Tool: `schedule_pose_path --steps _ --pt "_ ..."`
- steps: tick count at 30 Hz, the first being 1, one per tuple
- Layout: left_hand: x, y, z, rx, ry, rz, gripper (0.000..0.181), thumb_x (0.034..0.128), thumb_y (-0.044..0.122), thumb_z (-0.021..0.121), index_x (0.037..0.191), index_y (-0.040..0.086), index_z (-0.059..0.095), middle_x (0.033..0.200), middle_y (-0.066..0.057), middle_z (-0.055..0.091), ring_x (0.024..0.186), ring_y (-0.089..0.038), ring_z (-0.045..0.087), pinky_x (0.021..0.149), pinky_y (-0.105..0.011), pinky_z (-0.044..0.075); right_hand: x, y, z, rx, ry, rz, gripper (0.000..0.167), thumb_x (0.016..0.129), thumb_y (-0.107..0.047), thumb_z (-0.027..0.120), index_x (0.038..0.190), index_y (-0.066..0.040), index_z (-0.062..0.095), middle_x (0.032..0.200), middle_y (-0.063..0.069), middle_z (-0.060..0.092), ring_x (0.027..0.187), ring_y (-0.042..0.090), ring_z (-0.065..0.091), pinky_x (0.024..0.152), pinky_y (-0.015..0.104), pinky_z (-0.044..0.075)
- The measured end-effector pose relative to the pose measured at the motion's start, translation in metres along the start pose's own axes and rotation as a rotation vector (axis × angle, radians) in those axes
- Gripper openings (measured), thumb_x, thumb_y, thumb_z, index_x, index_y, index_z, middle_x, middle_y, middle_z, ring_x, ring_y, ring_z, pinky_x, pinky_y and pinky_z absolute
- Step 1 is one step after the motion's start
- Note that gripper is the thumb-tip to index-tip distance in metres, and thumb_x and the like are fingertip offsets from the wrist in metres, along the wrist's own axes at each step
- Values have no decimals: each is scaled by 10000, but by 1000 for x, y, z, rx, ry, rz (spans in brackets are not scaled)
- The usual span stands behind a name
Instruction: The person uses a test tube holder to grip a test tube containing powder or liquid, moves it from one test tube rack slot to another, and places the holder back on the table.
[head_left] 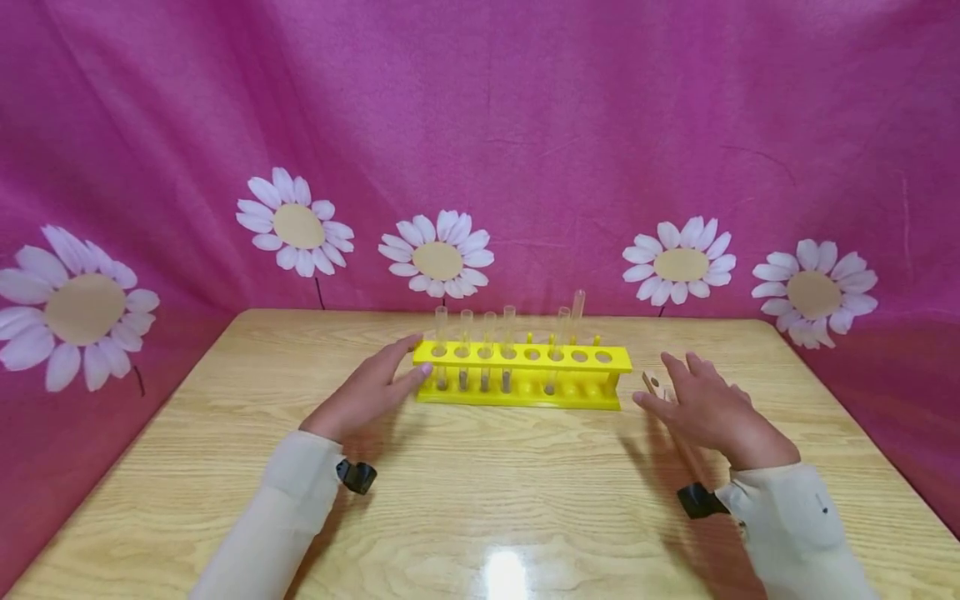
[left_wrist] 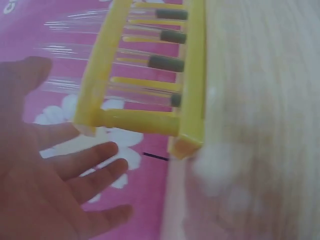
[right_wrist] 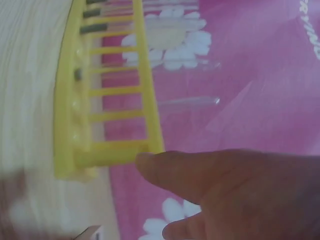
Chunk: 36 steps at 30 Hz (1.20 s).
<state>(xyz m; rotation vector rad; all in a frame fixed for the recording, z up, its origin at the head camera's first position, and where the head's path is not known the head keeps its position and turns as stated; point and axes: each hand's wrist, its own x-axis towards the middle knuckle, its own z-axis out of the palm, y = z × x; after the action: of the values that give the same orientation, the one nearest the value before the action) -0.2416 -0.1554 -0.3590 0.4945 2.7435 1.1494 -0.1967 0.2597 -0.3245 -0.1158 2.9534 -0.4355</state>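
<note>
Rack [head_left: 517, 365] on table [head_left: 450, 492]: probably light, stiff; tubes [head_left: 509, 325] likely slippery, fragile. Hold both ends. Your left hand [head_left: 371, 390] lies loose at one; your right hand [head_left: 708, 408], relaxed, hovers near the other.

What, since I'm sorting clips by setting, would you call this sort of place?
Probably a makeshift demonstration or recording corner rather than a laboratory: a pink flower-patterned cloth hangs behind a wood-grained table, on which stands a yellow rack of test tubes.

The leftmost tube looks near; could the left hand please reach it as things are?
Probably yes: the leftmost tube sticks up above the yellow rack, with nothing visible between it and the left hand.
</note>
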Motion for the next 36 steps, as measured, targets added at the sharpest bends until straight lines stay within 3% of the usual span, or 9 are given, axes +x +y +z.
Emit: schedule_pose_path --steps 6,9,13,16,19,23,27,36 --pt "14 -13 11 -178 48 5 636 961 528 497 1508 309 258 1502 -78 365 1377 -295 331 1099 -571 276 8 23 7 106 -95 11 920 940 -541 507 1444 155 179 1447 441 157 1314 605 154 1016 724 210" --pt "20 -20 15 -370 54 -17 578 976 494 492 1482 284 308 1490 -80 358 1358 -288 359 1124 -521 263 16 31 13 139 -160 69 919 942 -532 506 1435 168 172 1438 420 226 1292 580 256 1024 678 275" --pt "27 -28 24 -565 68 -44 550 1000 467 455 1474 212 345 1489 -79 327 1342 -278 364 1144 -475 241 24 38 20 112 -179 175 737 923 -496 556 1302 120 415 1187 325 534 1027 455 530 841 551 480" --pt "30 -32 28 -592 110 -46 535 1009 456 444 1464 185 374 1484 -70 331 1339 -272 344 1146 -483 229 28 39 23 90 -140 218 537 898 -433 619 1060 75 553 871 174 588 775 311 544 644 405 473" --pt "31 -35 32 -655 138 -15 503 1017 436 436 1456 196 389 1485 -75 344 1350 -267 339 1147 -487 221 29 38 25 76 -88 259 454 877 -398 653 968 43 590 763 121 564 692 276 522 582 363 422" --pt "32 -39 35 -772 147 46 473 1029 403 419 1457 204 379 1505 -113 327 1353 -282 362 1148 -492 215 28 38 25 57 -51 289 450 865 -399 666 937 40 600 743 119 544 673 283 519 576 373 417" --pt "33 -41 37 -814 162 77 496 1028 399 427 1461 162 377 1487 -121 354 1326 -303 394 1145 -507 211 27 38 22 45 -60 293 473 851 -420 680 927 41 602 740 118 536 677 288 523 579 377 416" --pt "33 -47 41 -785 175 131 514 1029 392 428 1450 96 408 1422 -89 452 1209 -243 488 1109 -504 289 30 39 23 33 -97 289 477 845 -404 705 952 49 602 757 130 542 685 286 521 588 374 418"
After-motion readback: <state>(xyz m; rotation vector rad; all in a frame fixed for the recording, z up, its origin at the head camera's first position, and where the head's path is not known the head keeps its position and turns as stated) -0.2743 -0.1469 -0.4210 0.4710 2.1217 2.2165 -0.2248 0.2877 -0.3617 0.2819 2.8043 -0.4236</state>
